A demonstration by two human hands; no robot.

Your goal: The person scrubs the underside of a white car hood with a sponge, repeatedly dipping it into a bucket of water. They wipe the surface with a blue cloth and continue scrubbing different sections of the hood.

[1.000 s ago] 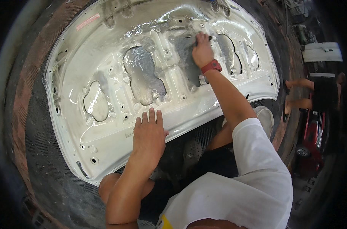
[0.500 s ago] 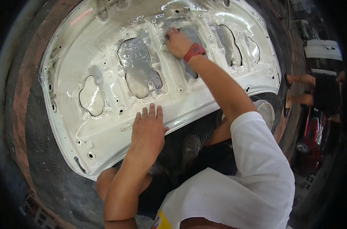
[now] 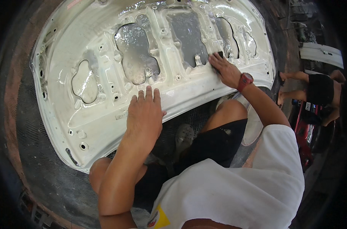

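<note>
A wet, off-white car hood (image 3: 101, 124) lies inner side up in front of me, its ribs and cut-out openings glistening with murky liquid. My left hand (image 3: 145, 112) rests flat on its near border, fingers stretched out, holding nothing. To the right, my right hand (image 3: 226, 71), with a red watch on the wrist, presses down on the hood beside a rib. Under its fingers shows part of a small dark pad (image 3: 218, 55); the fingers cover most of it, and its exact kind is not clear.
Beneath the hood is a dark textured mat (image 3: 32, 141). My bent knees (image 3: 232, 108) are close to its near edge, and a pale round tub (image 3: 253, 128) stands by my right knee. Farther right are another person (image 3: 320, 87), a red car (image 3: 304, 141) and a white panel (image 3: 321, 54).
My right hand has moved with the dark pad from the middle opening to the right and nearer to me. My left hand stays flat on the near border. The whole view has shifted slightly.
</note>
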